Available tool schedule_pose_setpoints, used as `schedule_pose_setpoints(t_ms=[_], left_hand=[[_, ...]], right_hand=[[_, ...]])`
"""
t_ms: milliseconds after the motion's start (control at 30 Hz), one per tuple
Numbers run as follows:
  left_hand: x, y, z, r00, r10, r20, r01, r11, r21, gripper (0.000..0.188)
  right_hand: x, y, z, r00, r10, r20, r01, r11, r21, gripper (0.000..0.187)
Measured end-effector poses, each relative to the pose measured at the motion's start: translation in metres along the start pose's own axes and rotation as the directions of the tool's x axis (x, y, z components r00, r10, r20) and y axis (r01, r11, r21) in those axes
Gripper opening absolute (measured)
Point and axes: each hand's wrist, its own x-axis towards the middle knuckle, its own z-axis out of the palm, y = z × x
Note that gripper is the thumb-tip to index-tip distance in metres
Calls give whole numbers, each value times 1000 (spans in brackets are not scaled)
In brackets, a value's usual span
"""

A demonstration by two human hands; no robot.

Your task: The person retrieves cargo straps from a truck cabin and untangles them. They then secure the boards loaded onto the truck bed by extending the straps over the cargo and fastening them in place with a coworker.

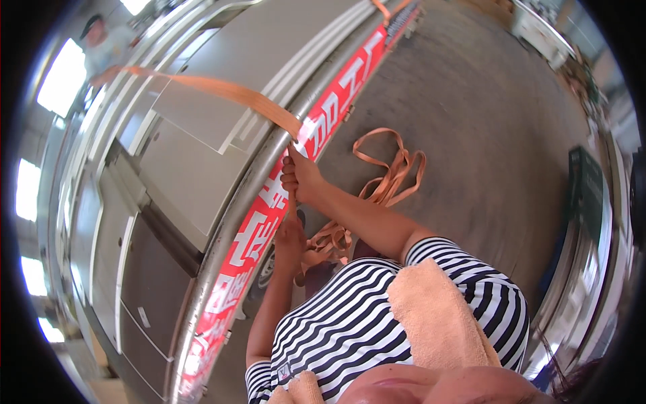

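A flat orange webbing strap (239, 99) stretches across the load on a truck bed and comes down over the metal side rail (239, 194). Just under the rail, my right hand (301, 176) is closed in a fist round the strap. Directly below it, my left hand (291, 237) is also wrapped on the strap's hanging part; its fingers are partly hidden. Both hands are beside a red banner (250, 232) with white characters along the truck's side. More of the orange strap lies in loose loops (397, 176) on the floor to my right and trails toward my feet.
Grey and brown panels (192, 161) and pale lengths of trim are stacked on the bed. Across the load at the far left stands another person (106, 44). A dark green box (584, 195) and long pale profiles (572, 299) line the right side. The floor (484, 128) is grey concrete.
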Motion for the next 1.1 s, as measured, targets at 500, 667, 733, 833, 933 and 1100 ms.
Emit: schedule_pose_setpoints(t_ms=[500, 667, 733, 833, 933, 1100], left_hand=[[14, -6, -25, 791, 573, 215, -582, 596, 553, 22], [44, 34, 9, 838, 414, 354, -531, 472, 704, 26], [74, 76, 21, 595, 748, 296, -379, -64, 923, 50], [114, 130, 30, 563, 817, 121, -226, 11, 974, 74], [127, 141, 41, 724, 690, 2, -50, 50, 997, 78], [136, 129, 54, 667, 736, -118, 34, 128, 991, 82]], right_hand=[[-11, 12, 0, 951, -288, -114, 236, 912, -335, 38], [-13, -64, -24, 865, -392, 314, 324, -42, -945, 37], [-16, -99, -23, 714, -147, 685, 421, -692, -587, 41], [-18, -149, -8, 851, 105, 515, 417, -732, -539, 28], [-6, -178, -2, 803, 292, 520, 542, -721, -432, 24], [44, -187, -38, 706, 195, 681, 644, -577, -502, 21]])
